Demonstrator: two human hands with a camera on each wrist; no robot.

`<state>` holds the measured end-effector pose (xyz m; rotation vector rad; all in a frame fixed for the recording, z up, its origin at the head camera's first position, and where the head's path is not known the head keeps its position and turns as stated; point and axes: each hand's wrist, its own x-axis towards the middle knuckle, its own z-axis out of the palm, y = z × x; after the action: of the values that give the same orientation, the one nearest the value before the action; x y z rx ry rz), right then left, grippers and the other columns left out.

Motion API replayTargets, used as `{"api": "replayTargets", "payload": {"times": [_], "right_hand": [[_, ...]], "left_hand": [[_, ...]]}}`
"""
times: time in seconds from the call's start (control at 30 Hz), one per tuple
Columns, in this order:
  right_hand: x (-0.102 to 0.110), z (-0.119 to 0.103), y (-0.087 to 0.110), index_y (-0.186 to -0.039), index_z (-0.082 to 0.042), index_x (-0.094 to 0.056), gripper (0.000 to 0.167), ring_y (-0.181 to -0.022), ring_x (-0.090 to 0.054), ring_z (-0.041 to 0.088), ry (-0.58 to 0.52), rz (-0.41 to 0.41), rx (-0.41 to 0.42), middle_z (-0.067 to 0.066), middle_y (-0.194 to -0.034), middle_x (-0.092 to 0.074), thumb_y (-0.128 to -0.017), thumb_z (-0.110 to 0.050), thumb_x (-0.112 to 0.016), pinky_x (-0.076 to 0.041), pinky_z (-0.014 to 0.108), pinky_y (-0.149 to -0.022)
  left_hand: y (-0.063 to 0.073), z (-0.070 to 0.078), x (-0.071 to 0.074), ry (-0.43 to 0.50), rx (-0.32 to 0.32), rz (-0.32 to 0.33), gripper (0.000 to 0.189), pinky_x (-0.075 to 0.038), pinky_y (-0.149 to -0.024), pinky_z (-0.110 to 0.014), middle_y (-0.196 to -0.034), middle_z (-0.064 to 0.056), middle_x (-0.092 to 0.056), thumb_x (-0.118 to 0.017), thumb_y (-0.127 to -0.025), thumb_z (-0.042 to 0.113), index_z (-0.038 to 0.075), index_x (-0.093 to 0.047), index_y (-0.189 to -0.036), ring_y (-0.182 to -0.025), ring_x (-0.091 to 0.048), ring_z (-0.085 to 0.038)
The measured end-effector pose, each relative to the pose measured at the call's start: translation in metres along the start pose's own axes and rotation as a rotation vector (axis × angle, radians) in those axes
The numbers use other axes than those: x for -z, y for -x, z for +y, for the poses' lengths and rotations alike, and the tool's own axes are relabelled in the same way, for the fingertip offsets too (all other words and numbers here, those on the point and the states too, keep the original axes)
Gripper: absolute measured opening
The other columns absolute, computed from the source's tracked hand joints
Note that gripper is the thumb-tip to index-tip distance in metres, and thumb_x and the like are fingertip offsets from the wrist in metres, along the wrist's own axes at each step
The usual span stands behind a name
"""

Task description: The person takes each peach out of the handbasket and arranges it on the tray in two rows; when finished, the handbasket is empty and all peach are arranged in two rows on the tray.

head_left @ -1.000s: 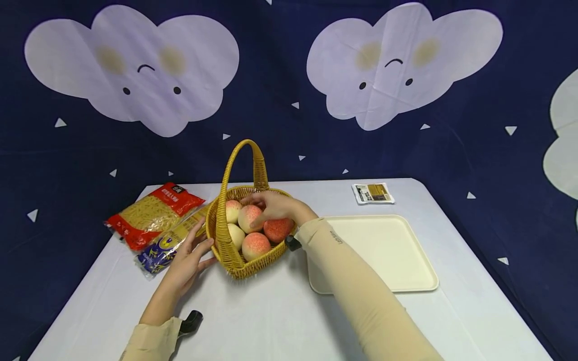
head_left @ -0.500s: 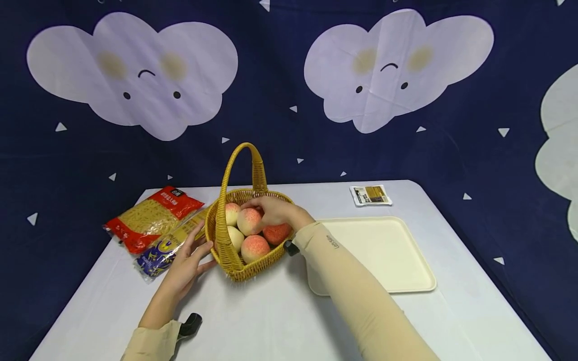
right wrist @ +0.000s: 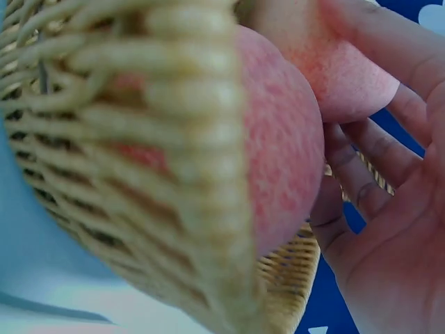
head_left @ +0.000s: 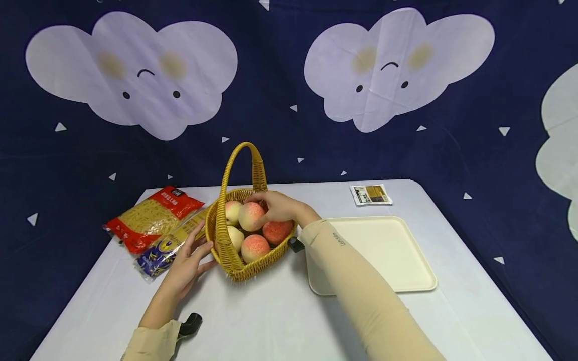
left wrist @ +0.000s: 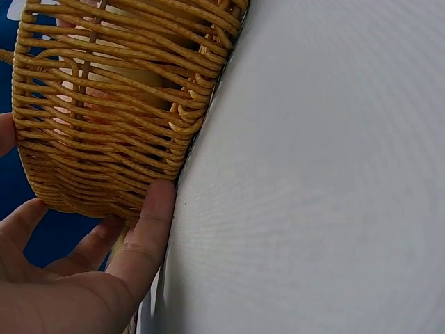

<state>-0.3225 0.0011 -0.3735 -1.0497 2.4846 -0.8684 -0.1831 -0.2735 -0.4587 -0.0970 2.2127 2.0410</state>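
A yellow wicker basket with a tall handle stands on the table and holds several peaches. My right hand reaches inside and holds a pink-and-cream peach between thumb and fingers, as the right wrist view also shows. Close beside it lies a redder peach. A pink peach and paler ones sit around them. My left hand rests spread fingers against the basket's left outer wall; in the left wrist view its fingertips touch the weave near the base.
Left of the basket lie a red bag of pasta and a blue-and-yellow packet. A cream tray sits to the right under my right forearm. Behind the tray is a small white-and-brown packet. A navy cloth hangs behind the table.
Over the last half second my right hand has risen slightly with the peach, which now sits a little higher in the basket. The left hand stays at the basket's side.
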Motion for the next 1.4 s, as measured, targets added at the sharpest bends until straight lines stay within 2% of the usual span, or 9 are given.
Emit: {"api": "replayTargets", "payload": {"times": [0.17, 0.4, 0.63, 0.73, 0.97, 1.07, 1.4], "right_hand": [[0.008, 0.003, 0.006, -0.153, -0.018, -0.059, 0.069, -0.122, -0.062, 0.02, -0.051, 0.013, 0.015, 0.004, -0.145, -0.066, -0.091, -0.027, -0.088, -0.054, 0.036, -0.108], [0.017, 0.007, 0.011, -0.15, -0.013, -0.06, 0.063, -0.124, -0.062, 0.021, -0.111, 0.023, 0.057, 0.006, -0.147, -0.064, -0.093, -0.026, -0.084, -0.055, 0.035, -0.11], [0.03, 0.009, 0.02, -0.145, -0.017, -0.063, 0.062, -0.117, -0.064, 0.022, -0.152, 0.07, 0.079, 0.002, -0.139, -0.068, -0.09, -0.03, -0.088, -0.056, 0.038, -0.104], [0.036, 0.009, 0.028, -0.146, -0.016, -0.064, 0.062, -0.121, -0.065, 0.023, -0.153, 0.097, 0.104, 0.003, -0.14, -0.069, -0.09, -0.028, -0.088, -0.056, 0.042, -0.107], [0.05, 0.011, 0.046, -0.146, -0.017, -0.063, 0.06, -0.12, -0.065, 0.022, -0.171, 0.151, 0.117, 0.003, -0.138, -0.07, -0.092, -0.026, -0.086, -0.057, 0.037, -0.089], [0.054, 0.014, 0.055, -0.146, -0.016, -0.063, 0.059, -0.116, -0.065, 0.021, -0.186, 0.177, 0.114, 0.003, -0.136, -0.071, -0.092, -0.024, -0.086, -0.056, 0.036, -0.085], [0.061, 0.035, 0.089, -0.147, -0.009, -0.061, 0.061, -0.117, -0.066, 0.023, -0.292, 0.225, 0.098, 0.011, -0.137, -0.067, -0.091, -0.011, -0.085, -0.061, 0.035, -0.086]], "left_hand": [[-0.001, 0.001, -0.001, -0.007, 0.002, -0.005, 0.076, -0.062, -0.107, -0.042, -0.177, -0.022, -0.014, -0.055, -0.113, 0.036, 0.04, -0.009, -0.174, -0.157, -0.036, -0.046], [0.001, 0.001, -0.001, -0.003, 0.012, -0.004, 0.074, -0.06, -0.11, -0.045, -0.178, -0.02, -0.014, -0.053, -0.115, 0.034, 0.041, -0.008, -0.174, -0.157, -0.036, -0.044], [0.002, 0.0, 0.0, 0.005, 0.023, -0.005, 0.074, -0.061, -0.109, -0.044, -0.177, -0.021, -0.016, -0.053, -0.115, 0.033, 0.042, -0.009, -0.173, -0.157, -0.037, -0.043], [0.002, 0.001, 0.0, 0.005, 0.03, -0.003, 0.074, -0.061, -0.109, -0.045, -0.176, -0.02, -0.017, -0.053, -0.114, 0.034, 0.042, -0.009, -0.173, -0.156, -0.037, -0.043], [0.001, 0.001, 0.0, 0.004, 0.019, 0.001, 0.075, -0.062, -0.107, -0.042, -0.175, -0.021, -0.019, -0.055, -0.114, 0.037, 0.041, -0.01, -0.173, -0.155, -0.037, -0.044], [0.0, 0.001, 0.0, -0.001, 0.012, 0.002, 0.075, -0.063, -0.106, -0.042, -0.174, -0.022, -0.019, -0.055, -0.113, 0.037, 0.04, -0.011, -0.173, -0.155, -0.038, -0.044], [0.001, 0.0, 0.001, -0.001, 0.019, -0.003, 0.073, -0.061, -0.109, -0.044, -0.175, -0.022, -0.017, -0.053, -0.115, 0.033, 0.043, -0.01, -0.173, -0.156, -0.037, -0.043]]}}
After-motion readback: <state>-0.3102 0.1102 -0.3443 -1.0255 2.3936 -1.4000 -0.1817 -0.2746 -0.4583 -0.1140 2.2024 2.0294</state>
